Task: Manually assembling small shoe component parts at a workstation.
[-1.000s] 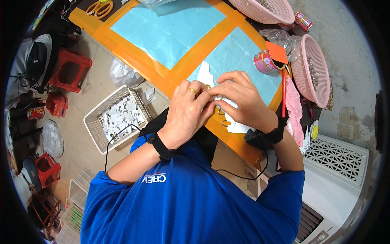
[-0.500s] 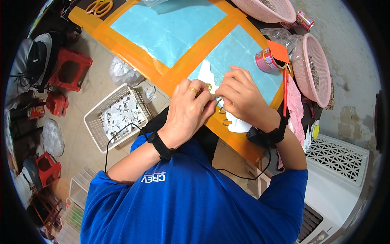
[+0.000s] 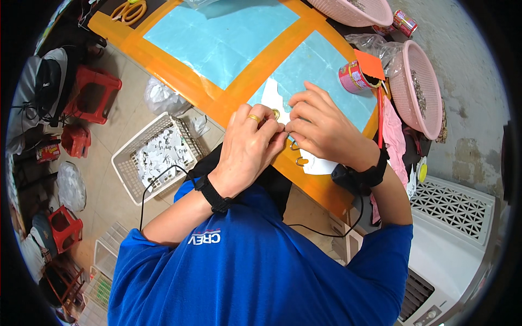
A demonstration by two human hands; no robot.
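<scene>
A white cut-out card (image 3: 274,96) lies under my fingers at the table's near edge, its lower end showing beside my right wrist. Along its near edge sit curved metal rings (image 3: 300,162), and a brass-coloured ring (image 3: 275,114) shows by my left fingers. My left hand (image 3: 243,145), wearing a gold finger ring, is closed in a pinch over the card's edge. Against its fingertips, my right hand (image 3: 333,129) pinches with thumb and index finger while its other fingers are raised and bent. Whatever small piece lies between the fingertips is hidden.
The table has blue sheets (image 3: 217,43) edged with orange tape. At the right stand a red tin (image 3: 352,77) and a pink basket (image 3: 401,98) of metal pieces. Orange-handled scissors (image 3: 130,12) lie far left. A white crate (image 3: 130,179) of printed pieces is left of my arm.
My right fingers have lifted and spread a little, with the thumb staying close to the left fingertips. The left hand keeps its pinch. The whole view has shifted slightly.
</scene>
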